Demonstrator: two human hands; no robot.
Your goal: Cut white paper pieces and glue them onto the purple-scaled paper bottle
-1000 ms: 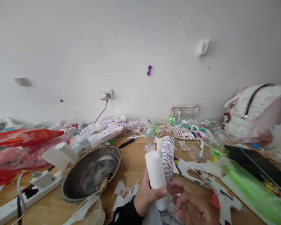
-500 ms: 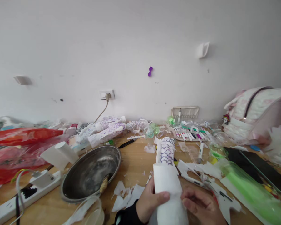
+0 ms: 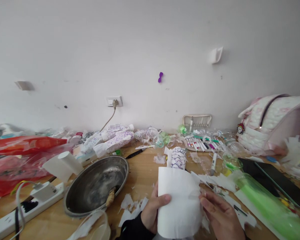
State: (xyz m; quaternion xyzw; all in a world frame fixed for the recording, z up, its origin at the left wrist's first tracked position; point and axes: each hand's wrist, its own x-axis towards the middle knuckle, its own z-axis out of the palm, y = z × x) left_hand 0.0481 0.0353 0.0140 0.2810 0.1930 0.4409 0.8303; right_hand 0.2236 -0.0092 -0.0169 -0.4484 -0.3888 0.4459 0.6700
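A white paper sheet (image 3: 178, 203) curves upright at the bottom centre, with a little clear plastic showing beneath its lower edge. My left hand (image 3: 153, 208) grips its left side, thumb across the front and fingers hidden behind. At the sheet's right edge, my right hand (image 3: 218, 211) pinches the paper between thumb and fingers. Just beyond the sheet lies a white wrapped piece (image 3: 177, 157) with dark scale-like drawn lines, its near end covered by the sheet. Torn paper scraps (image 3: 132, 206) lie left of my left hand.
A metal basin (image 3: 97, 183) stands to the left, beside a power strip (image 3: 45, 203) and red plastic bags (image 3: 27, 145). Markers (image 3: 197, 144) lie in a tray behind. Rightward are a green plastic bottle (image 3: 270, 200), a dark tablet (image 3: 282, 183) and a backpack (image 3: 272, 123).
The white paper has opened out from a narrow roll into a wider curved sheet. My left hand has shifted slightly left, and my right hand slightly right with the paper's edge.
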